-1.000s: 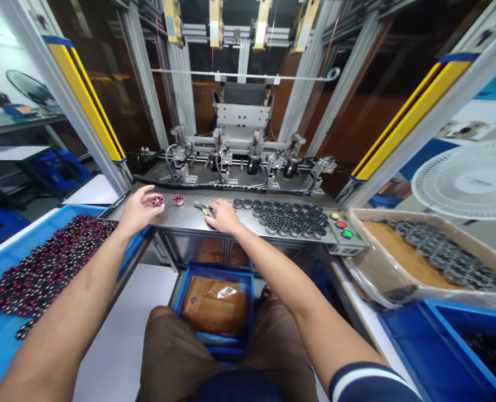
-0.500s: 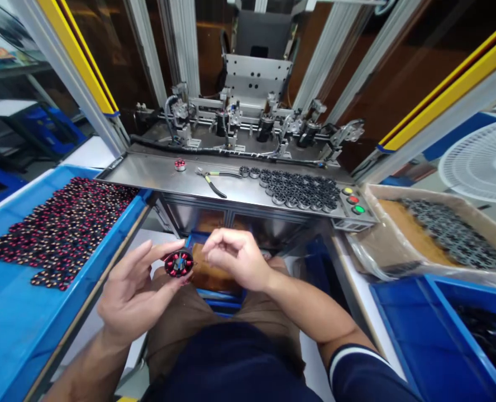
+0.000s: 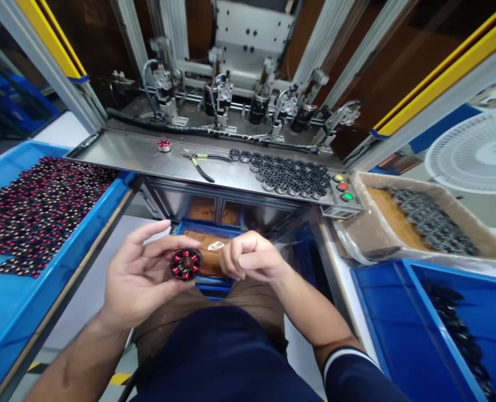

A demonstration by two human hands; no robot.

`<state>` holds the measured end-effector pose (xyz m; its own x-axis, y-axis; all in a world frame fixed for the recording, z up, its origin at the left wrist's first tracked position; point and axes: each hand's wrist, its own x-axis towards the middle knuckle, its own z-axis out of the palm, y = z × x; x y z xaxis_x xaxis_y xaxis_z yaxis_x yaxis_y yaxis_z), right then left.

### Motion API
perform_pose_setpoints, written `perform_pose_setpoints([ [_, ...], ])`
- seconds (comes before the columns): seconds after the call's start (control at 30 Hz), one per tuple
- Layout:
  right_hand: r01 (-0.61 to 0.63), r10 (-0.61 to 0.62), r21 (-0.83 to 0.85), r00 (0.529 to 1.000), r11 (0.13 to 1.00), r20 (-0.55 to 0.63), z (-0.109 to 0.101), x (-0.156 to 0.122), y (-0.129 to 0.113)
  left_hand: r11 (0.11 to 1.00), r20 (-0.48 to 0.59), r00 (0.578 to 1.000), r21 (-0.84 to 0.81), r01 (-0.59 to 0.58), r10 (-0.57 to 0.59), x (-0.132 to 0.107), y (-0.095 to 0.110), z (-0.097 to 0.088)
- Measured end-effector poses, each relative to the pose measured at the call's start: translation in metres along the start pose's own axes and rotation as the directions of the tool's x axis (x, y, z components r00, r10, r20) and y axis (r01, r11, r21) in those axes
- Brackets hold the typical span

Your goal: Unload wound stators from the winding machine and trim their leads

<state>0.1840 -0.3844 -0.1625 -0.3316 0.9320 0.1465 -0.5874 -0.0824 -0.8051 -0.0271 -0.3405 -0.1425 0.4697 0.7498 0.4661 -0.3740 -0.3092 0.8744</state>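
Between the thumb and fingers of my left hand point(image 3: 134, 276) is a round motor stator point(image 3: 177, 268) with red wire windings and a black rim, its open centre facing me. To the right of it, apart from the stator, my right hand point(image 3: 256, 258) is closed with its fingers curled in. Whatever its fingertips may pinch is hidden or too thin to make out. On the metal ledge ahead lies another red-wound stator point(image 3: 163, 145), beside cutting pliers point(image 3: 198, 166) with black and yellow-green handles.
Black ring-shaped parts point(image 3: 290, 174) cover the ledge's right side, near a box of buttons point(image 3: 343, 188). At left, a blue tray point(image 3: 5, 329) carries many stators. A lined carton point(image 3: 348, 234) and blue bins point(image 3: 382, 312) stand right. Machine fixtures point(image 3: 218, 97) rise behind the ledge.
My right hand has moved to the right, away from the stator, and its fingers are curled tighter. The stator in my left hand has turned slightly. The whole view has shifted.
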Motion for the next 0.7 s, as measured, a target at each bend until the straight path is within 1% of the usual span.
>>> perform_pose_setpoints([
  [0.03,-0.008,0.008,-0.007,0.999,1.0,-0.035,0.0,-0.002,0.006,0.998,-0.011,0.999,0.043,-0.047,0.048,0.001,-0.001,0.0],
  [0.1,-0.053,0.052,-0.01,0.994,0.999,-0.098,0.007,-0.005,0.018,0.967,-0.025,0.983,0.184,-0.176,0.183,0.002,-0.004,0.002],
  [0.17,-0.106,0.109,0.028,0.984,0.994,-0.138,0.021,-0.006,0.028,0.905,-0.01,0.952,0.316,-0.287,0.305,0.005,-0.007,0.005],
  [0.23,-0.131,0.146,0.089,0.972,0.987,-0.186,0.034,-0.004,0.032,0.856,0.015,0.93,0.385,-0.345,0.368,0.009,-0.01,0.008],
  [0.33,-0.133,0.165,0.143,0.957,0.981,-0.237,0.045,0.0,0.033,0.826,0.032,0.918,0.425,-0.37,0.395,0.013,-0.01,0.01],
  [0.47,-0.17,0.197,0.133,0.952,0.977,-0.232,0.044,0.002,0.03,0.821,0.047,0.925,0.446,-0.357,0.377,0.013,-0.01,0.007],
  [0.6,-0.186,0.201,0.085,0.945,0.979,-0.258,0.042,0.002,0.029,0.832,0.013,0.935,0.451,-0.323,0.356,0.011,-0.011,0.004],
  [0.7,-0.208,0.217,0.061,0.942,0.976,-0.256,0.042,-0.001,0.028,0.863,-0.032,0.939,0.407,-0.301,0.342,0.013,-0.01,0.002],
])
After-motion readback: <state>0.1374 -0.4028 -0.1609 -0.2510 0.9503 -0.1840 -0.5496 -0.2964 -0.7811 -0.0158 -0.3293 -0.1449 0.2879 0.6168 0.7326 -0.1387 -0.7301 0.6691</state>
